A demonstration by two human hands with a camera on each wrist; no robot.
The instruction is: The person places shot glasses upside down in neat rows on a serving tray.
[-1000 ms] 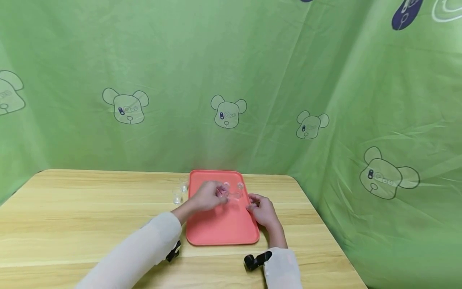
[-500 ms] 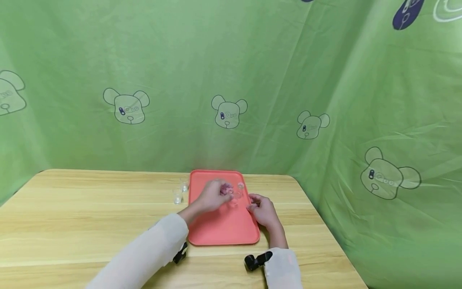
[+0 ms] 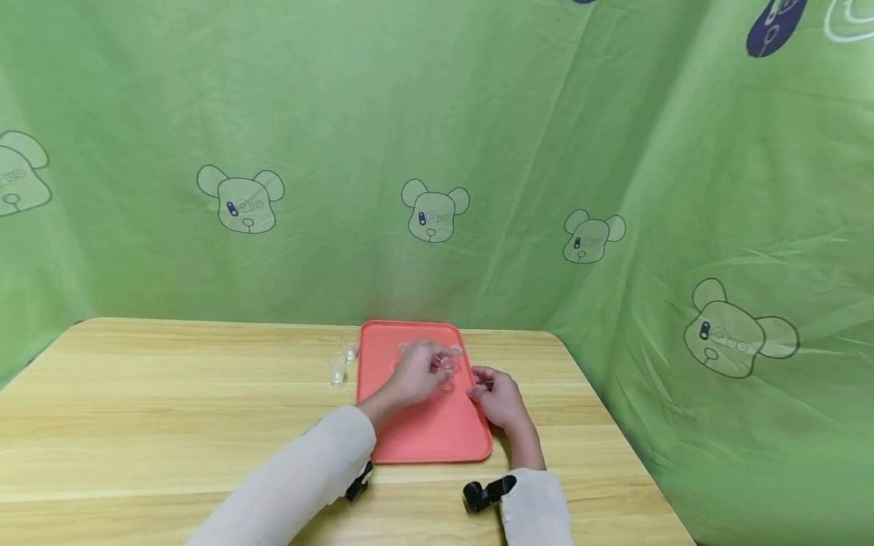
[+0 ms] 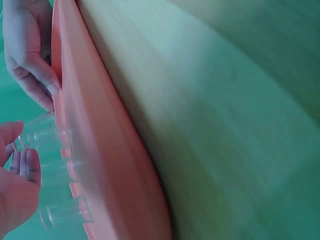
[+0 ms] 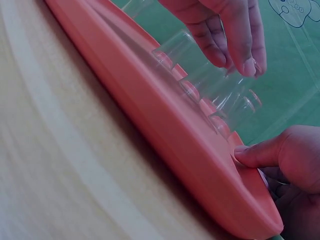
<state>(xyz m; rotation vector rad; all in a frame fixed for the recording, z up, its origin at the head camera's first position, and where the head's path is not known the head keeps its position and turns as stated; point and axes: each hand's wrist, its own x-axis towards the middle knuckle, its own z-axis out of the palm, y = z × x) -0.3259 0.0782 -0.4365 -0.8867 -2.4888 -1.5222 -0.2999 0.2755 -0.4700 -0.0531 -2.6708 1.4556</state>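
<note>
In the head view, the left sleeve, cut off below, hides one corner of the red tray.

In the head view, a creased green curtain hangs from 9 o'clock over 12 to 4. Outlined round-eared cartoon heads dot it, one near 12. A purple printed shape sits at 2. At 7 o'clock spreads a pale wood-grain desk, its far corners rounded.
</note>
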